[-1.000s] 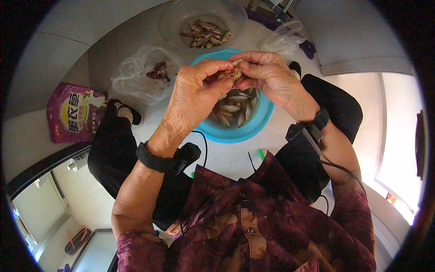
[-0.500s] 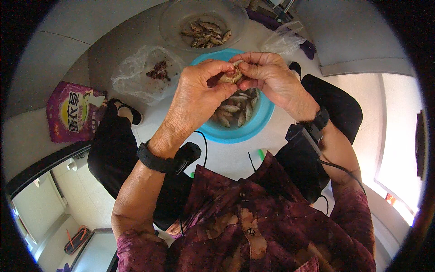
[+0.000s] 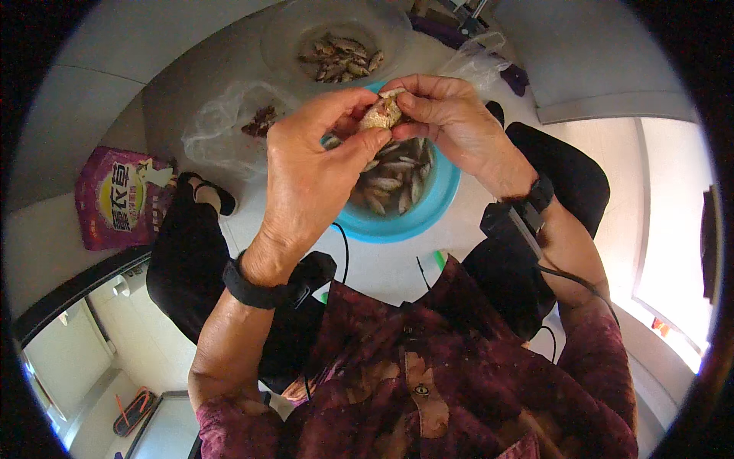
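My left hand (image 3: 317, 172) and my right hand (image 3: 451, 122) meet above a blue bowl (image 3: 436, 214) that holds several small silvery fish. Between the fingertips of both hands is one small pale fish (image 3: 381, 115), pinched from the left by thumb and fingers and from the right by thumb and forefinger. A black band sits on each wrist, with a cable running from it.
A clear bowl (image 3: 287, 34) with several darker fish stands beyond the blue one. A clear plastic bag (image 3: 210, 126) with dark scraps lies to the left, a purple and yellow packet (image 3: 115, 199) farther left. Another clear bag (image 3: 478, 65) lies at the upper right. My black-clad knees flank the blue bowl.
Both hands have stayed over the blue bowl; the fingers have shifted slightly on the small fish, which shows more between them now.
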{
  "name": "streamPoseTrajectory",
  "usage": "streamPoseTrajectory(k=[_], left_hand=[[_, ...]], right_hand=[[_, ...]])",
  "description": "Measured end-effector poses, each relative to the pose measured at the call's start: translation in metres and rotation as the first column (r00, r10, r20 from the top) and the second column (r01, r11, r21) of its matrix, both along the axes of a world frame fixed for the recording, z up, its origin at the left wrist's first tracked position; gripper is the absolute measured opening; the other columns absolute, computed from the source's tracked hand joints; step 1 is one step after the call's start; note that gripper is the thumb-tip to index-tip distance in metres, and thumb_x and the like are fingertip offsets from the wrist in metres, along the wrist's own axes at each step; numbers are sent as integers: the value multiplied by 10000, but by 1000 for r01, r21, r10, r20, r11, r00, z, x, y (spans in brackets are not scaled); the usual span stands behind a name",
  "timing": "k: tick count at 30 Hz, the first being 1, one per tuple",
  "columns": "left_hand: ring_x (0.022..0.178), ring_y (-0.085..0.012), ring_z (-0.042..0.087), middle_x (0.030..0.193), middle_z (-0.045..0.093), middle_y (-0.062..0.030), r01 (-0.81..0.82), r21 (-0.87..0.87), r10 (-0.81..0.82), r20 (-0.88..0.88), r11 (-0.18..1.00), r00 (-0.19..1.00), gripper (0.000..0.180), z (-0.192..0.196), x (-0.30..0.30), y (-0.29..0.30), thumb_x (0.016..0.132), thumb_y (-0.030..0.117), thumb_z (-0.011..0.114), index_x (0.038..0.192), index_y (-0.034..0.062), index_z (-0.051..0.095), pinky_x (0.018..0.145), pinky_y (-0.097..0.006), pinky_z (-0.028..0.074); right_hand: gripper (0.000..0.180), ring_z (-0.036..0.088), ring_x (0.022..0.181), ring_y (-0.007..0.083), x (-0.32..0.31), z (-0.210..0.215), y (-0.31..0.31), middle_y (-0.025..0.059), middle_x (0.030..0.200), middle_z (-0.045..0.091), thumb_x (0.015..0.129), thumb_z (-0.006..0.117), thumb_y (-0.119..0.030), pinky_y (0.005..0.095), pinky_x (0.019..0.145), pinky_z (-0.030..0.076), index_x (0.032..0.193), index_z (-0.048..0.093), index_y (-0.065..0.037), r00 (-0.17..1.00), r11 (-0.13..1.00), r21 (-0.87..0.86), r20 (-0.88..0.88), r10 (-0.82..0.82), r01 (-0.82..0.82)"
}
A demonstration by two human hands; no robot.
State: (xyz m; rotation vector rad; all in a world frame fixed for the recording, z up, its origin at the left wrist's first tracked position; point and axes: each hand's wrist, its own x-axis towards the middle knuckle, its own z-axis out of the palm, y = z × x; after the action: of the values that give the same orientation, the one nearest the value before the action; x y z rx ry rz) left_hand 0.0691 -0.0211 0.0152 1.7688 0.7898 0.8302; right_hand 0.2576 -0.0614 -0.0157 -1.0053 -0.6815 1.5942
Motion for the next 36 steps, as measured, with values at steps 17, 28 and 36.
streamPoseTrajectory(k=[17, 28, 36], left_hand=[[801, -107, 609, 902, 667, -53, -39, -15, 38, -32, 999, 999, 269, -4, 2, -3, 746, -24, 684, 1008, 7, 634, 730, -244, 501], [813, -108, 619, 893, 664, -56, -28, -110, 23, -49, 994, 999, 283, -4, 2, -3, 749, -34, 685, 1024, -19, 619, 729, -242, 511], [780, -122, 623, 880, 655, -81, 70, -239, -77, -21, 968, 997, 258, -5, -1, 2, 769, -49, 649, 1023, -54, 600, 698, -240, 517]], right_hand=[[241, 646, 826, 174, -4, 4, 1, 101, 953, 650, 879, 592, -128, 276, 712, 563, 1055, 596, 36, 999, 1000, -20, 41, 0, 1], [244, 646, 836, 179, -5, 6, 0, 110, 956, 648, 883, 587, -128, 279, 729, 564, 1056, 592, 43, 1000, 1000, -3, 16, 13, -13], [232, 642, 843, 171, -5, 4, 0, 92, 950, 646, 884, 587, -135, 276, 741, 560, 1047, 600, 29, 999, 1000, -12, 29, 13, -13]])
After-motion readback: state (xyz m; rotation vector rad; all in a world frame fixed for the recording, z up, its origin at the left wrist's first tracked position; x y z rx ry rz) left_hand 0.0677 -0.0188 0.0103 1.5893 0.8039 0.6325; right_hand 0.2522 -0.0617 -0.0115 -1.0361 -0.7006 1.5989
